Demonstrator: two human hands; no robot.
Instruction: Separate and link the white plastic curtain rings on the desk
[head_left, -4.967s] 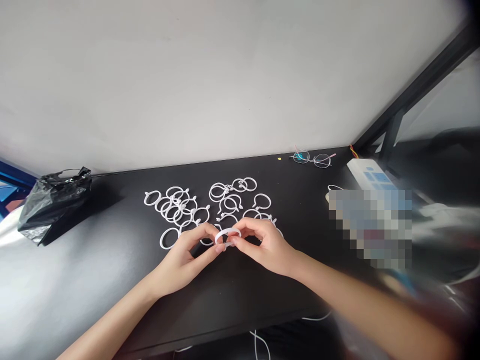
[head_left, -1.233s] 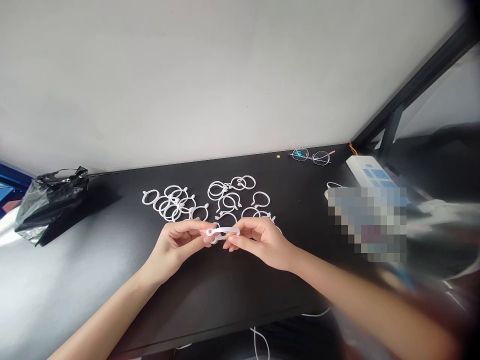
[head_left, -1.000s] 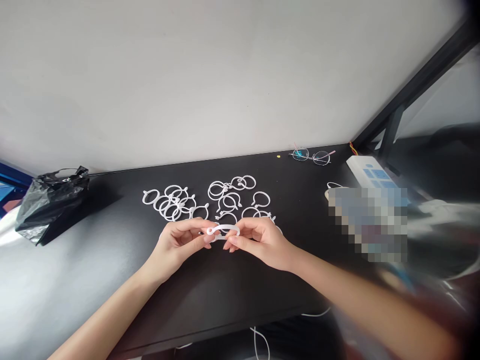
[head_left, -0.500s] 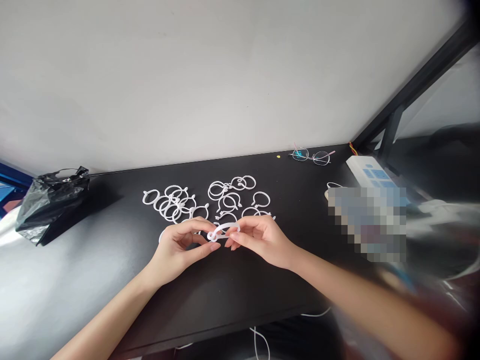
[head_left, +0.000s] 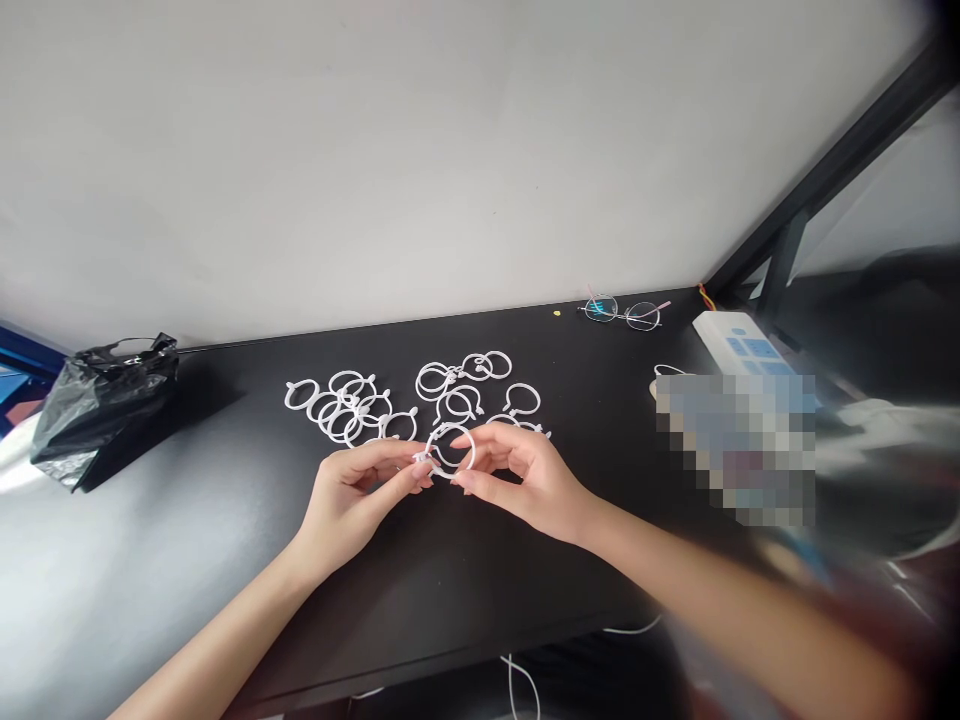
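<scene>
A white plastic curtain ring (head_left: 473, 450) is held up between both hands, its round face toward me. My left hand (head_left: 352, 490) pinches the ring's small end fitting between thumb and fingertips. On the opposite side, my right hand (head_left: 532, 475) grips the hoop with its thumb below and fingers behind. Just beyond the hands, loose white curtain rings (head_left: 343, 441) lie overlapping in a left cluster. More rings (head_left: 538, 400) are spread to the right of that cluster, a few partly covered by my fingers. Several of them show a gap with knobbed ends.
The black table (head_left: 465, 590) meets a pale wall. At the left stands a black plastic bag (head_left: 97, 420). Eyeglasses (head_left: 643, 317) rest at the back right, near a white and blue power strip (head_left: 739, 340). A blurred-out patch covers something beside it.
The held curtain ring has turned from nearly edge-on to face me as a full circle. Both hands stay in almost the same place, fingers slightly shifted.
</scene>
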